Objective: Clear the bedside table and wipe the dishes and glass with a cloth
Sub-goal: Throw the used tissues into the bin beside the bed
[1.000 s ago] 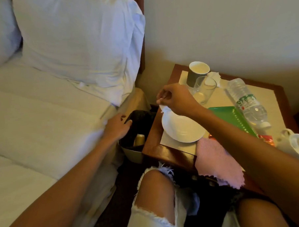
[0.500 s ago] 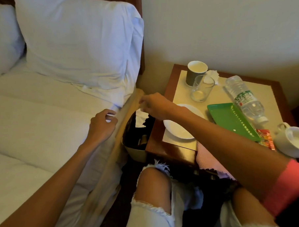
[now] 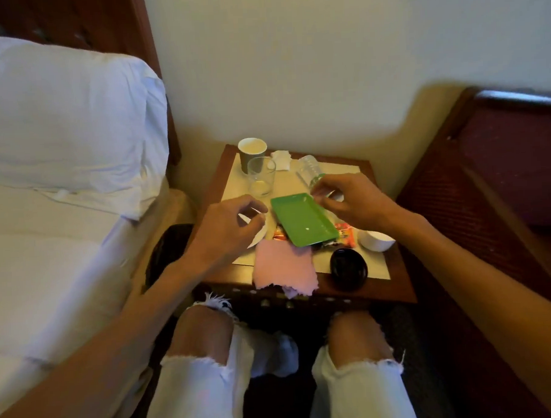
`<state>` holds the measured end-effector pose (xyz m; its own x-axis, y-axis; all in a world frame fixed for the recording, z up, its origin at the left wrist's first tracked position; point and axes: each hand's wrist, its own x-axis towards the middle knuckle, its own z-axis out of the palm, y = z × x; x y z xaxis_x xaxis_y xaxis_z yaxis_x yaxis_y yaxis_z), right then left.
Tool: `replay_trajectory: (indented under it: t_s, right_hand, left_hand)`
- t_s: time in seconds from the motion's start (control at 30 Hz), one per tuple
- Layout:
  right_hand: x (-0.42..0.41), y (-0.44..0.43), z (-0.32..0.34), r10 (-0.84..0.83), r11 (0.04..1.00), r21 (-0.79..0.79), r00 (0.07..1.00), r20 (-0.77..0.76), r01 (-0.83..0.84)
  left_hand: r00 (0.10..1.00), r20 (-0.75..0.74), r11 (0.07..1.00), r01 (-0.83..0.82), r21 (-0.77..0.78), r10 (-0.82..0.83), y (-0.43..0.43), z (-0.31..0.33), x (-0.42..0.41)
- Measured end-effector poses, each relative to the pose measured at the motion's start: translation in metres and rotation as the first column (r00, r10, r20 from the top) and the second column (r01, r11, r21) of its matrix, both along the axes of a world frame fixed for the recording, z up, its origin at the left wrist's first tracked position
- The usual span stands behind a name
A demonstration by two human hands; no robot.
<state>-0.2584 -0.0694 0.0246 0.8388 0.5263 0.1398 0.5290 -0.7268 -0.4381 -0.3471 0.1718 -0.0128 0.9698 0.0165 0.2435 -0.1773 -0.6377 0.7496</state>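
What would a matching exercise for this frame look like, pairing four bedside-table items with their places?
Items:
1. paper cup
2. pink cloth
3. green tray
4. black round object

Places:
A. table's middle, between both hands
B. far left corner, behind the glass
C. front right, near the edge
D. draped over the front edge

Pairs: 1-B, 2-D, 3-A, 4-C

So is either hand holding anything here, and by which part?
Nothing clearly held. The left hand hovers half-curled over the white plate; the right hand is over the green tray, empty.
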Motion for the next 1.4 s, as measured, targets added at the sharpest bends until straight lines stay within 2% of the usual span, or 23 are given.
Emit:
replay_trajectory:
  t_s: [0.07, 0.13, 0.23, 0.33, 0.5, 0.67, 0.8, 0.93, 1.07, 1.17, 1.27, 1.4]
  right_hand:
    - [-0.003, -0.034, 0.003, -0.067, 0.998, -0.001, 0.998, 0.005, 0.067]
    - [-0.005, -0.063, 0.002, -0.149, 0.989, -0.028, 0.989, -0.010, 0.149]
    - [-0.007, -0.095, -0.006, -0.246, 0.962, -0.136, 0.967, -0.068, 0.235]
    - [-0.007, -0.118, -0.022, -0.296, 0.935, -0.234, 0.950, -0.096, 0.267]
    - [-0.010, -0.125, -0.052, -0.304, 0.918, -0.297, 0.948, -0.099, 0.263]
    - [-0.010, -0.121, -0.062, -0.246, 0.828, -0.518, 0.969, 0.003, 0.212]
    - [-0.005, -0.116, -0.058, -0.195, 0.810, -0.561, 0.981, 0.021, 0.173]
    - [0.001, -0.116, -0.054, -0.190, 0.883, -0.440, 0.982, -0.013, 0.165]
    - [0.001, -0.121, -0.047, -0.232, 0.970, -0.095, 0.967, -0.107, 0.222]
    - [0.000, -0.115, -0.043, -0.234, 0.962, 0.120, 0.967, -0.106, 0.246]
    - [0.002, -0.091, -0.040, -0.224, 0.949, 0.204, 0.969, -0.105, 0.241]
    - [0.007, -0.042, -0.036, -0.192, 0.918, 0.311, 0.962, -0.194, 0.246]
  left_hand:
    - [0.995, -0.040, 0.995, 0.096, 0.041, -0.094, -0.036, 0.004, 0.005]
    - [0.961, -0.166, 0.968, 0.236, 0.086, -0.220, -0.068, 0.003, 0.010]
    - [0.865, -0.357, 0.860, 0.450, 0.242, -0.352, -0.105, -0.011, 0.019]
    - [0.809, -0.456, 0.745, 0.553, 0.374, -0.371, -0.136, -0.025, 0.031]
    - [0.795, -0.539, 0.694, 0.555, 0.459, -0.279, -0.172, -0.042, 0.048]
    - [0.863, -0.468, 0.686, 0.459, 0.565, -0.193, -0.190, -0.056, 0.045]
    - [0.873, -0.452, 0.705, 0.437, 0.558, -0.184, -0.189, -0.058, 0.042]
    - [0.884, -0.427, 0.770, 0.404, 0.493, -0.190, -0.176, -0.045, 0.036]
    - [0.914, -0.349, 0.866, 0.337, 0.370, -0.206, -0.136, -0.029, 0.024]
    - [0.943, -0.287, 0.926, 0.253, 0.280, -0.171, -0.095, -0.018, 0.018]
    - [0.968, -0.235, 0.968, 0.139, 0.210, -0.088, -0.054, -0.010, 0.015]
    - [0.984, -0.176, 0.995, 0.003, 0.096, 0.015, -0.014, -0.011, 0.020]
